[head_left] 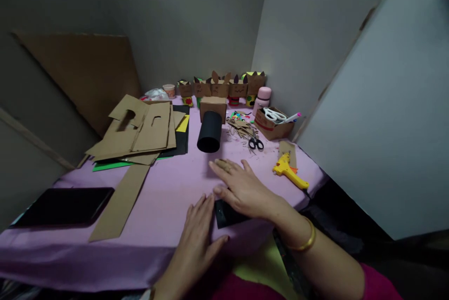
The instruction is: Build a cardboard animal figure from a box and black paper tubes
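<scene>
Two bare hands work at the near edge of a table covered in a pink-purple cloth. The left hand lies palm down, its fingers straight and close together, the thumb spread well out to the right; it holds nothing that shows. The right hand reaches in with its fingers stretched out, slightly parted, and the thumb apart, over a black piece. That piece lies at the near edge, partly hidden beneath the right hand and just beside the left fingertips; whether the right palm presses on it, I cannot tell. A gold bangle circles the right wrist.

Beyond the hands, near the middle, a black tube juts toward the viewer, below the front of a small cardboard box. Behind it stands a row of cardboard figures with pointed ears.

On the left are stacked cardboard sheets, a long cardboard strip and a flat black device. On the right lie a yellow glue gun, black-handled scissors and brown scraps. Farther back, a pink bottle stands beside an open carton holding white scissors.
</scene>
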Motion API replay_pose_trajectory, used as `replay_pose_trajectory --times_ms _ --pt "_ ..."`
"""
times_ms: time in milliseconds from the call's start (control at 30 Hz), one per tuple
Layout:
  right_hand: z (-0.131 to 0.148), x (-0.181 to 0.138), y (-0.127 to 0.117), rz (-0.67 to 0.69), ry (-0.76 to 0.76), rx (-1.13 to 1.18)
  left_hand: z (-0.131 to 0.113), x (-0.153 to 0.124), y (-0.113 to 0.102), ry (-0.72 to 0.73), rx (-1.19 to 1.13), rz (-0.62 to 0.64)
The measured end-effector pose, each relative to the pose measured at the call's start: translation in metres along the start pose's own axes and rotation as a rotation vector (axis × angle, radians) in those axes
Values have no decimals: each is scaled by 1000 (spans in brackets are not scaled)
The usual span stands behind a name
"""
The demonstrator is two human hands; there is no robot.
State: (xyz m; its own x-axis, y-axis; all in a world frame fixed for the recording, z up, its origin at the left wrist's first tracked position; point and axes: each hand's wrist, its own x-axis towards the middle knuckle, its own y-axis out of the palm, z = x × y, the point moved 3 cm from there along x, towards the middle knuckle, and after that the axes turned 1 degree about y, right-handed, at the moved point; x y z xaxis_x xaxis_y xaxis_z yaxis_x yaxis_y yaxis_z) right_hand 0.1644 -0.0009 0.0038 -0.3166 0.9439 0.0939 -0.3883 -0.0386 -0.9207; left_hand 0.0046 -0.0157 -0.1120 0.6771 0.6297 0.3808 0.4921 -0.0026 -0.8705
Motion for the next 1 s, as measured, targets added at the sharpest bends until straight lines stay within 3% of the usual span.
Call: replay_pose_trajectory --times_ms 100,200,300,433,567,767,1000 --pt "-19 -11 -18 -244 40 54 2 1 -4 -18 -18 -12" --pt "-57 -35 -17 -408 253 85 6 3 -8 -31 -47 -80" --pt "-89 -61 9 -369 415 77 11 5 -9 -35 -38 -106" --pt "-102 -77 36 -302 483 54 12 12 -7 -27 35 1" --pt "-94 -69 37 -231 447 52 10 16 -6 -50 91 81" --pt "-89 -67 36 -226 436 137 11 13 -5 -69 81 62" --pt "-82 -76 46 -270 475 489 9 11 -9 -75 8 -5"
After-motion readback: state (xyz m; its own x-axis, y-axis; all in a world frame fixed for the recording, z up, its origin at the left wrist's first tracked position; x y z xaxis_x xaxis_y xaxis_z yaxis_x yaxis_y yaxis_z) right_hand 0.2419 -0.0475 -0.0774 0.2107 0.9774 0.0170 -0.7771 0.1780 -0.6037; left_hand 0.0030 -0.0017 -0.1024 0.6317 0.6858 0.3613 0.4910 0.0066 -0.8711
